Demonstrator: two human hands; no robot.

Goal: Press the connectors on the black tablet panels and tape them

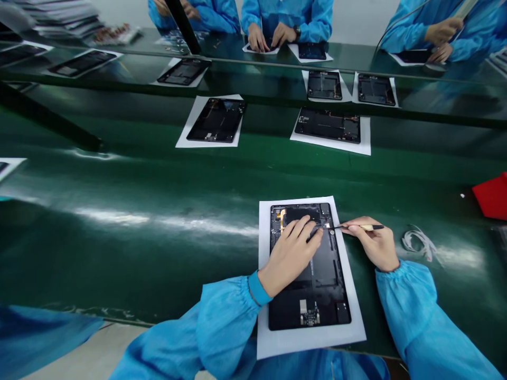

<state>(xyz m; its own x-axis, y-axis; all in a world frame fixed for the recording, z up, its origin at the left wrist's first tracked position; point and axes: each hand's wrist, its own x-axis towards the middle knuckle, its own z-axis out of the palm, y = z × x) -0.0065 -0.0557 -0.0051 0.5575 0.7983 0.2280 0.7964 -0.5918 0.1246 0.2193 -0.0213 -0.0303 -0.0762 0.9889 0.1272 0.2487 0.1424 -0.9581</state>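
An opened tablet housing [330, 279] lies on a white sheet [273, 345] in front of me, its black inner side and small circuit parts exposed. My left hand [291, 256] rests across its upper part, fingers stretched out, covering some of the inside. At the housing's upper right edge, my right hand [372, 240] pinches a slim pointed tool [368, 227] with a cream-coloured handle. The tool's thin dark tip reaches over the edge, close to my left fingertips. Whether the tip touches a part is too small to tell.
A coil of pale strips [420, 241] lies right of my right hand, with a red bin [493, 196] farther right. Beyond stand more opened tablets [217, 120] on white sheets and a raised shelf [253, 87]. Co-workers in blue sleeves [317, 21] work across the bench.
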